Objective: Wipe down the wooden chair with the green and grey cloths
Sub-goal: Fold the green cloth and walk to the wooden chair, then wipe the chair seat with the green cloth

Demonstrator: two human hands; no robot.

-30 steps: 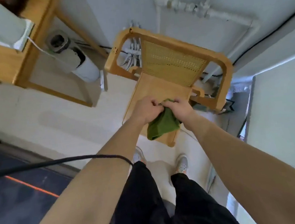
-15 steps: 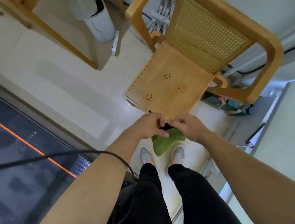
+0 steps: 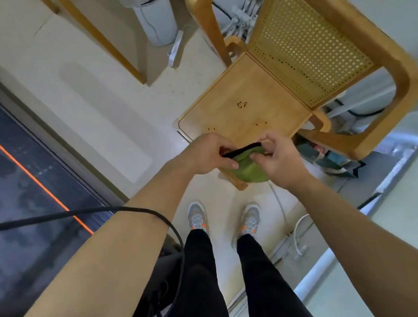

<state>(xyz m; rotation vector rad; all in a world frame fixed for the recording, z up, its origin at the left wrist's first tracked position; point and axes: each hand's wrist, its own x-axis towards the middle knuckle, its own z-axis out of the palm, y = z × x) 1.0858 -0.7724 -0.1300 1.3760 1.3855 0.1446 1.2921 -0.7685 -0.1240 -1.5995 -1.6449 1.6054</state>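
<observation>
The wooden chair [image 3: 252, 88] with a cane back stands in front of me, its seat bearing a few small dark marks. Both hands hold the green cloth [image 3: 249, 169] over the seat's front edge. My left hand [image 3: 207, 153] pinches its left top corner and my right hand [image 3: 278, 158] pinches the right one. A dark strip, possibly the grey cloth [image 3: 241, 150], runs along the top edge between my fingers. The green cloth hangs down below my hands.
A white bin [image 3: 155, 16] and a power strip [image 3: 176, 50] sit on the floor beyond the chair's left side. A wooden table leg [image 3: 100, 37] slants at upper left. A dark carpet with an orange line [image 3: 21, 164] lies left. Bags [image 3: 333, 159] rest right of the chair.
The view has tilted down toward the floor. My hands have drawn apart, stretching the cloth's top edge open between them at the seat's front edge.
</observation>
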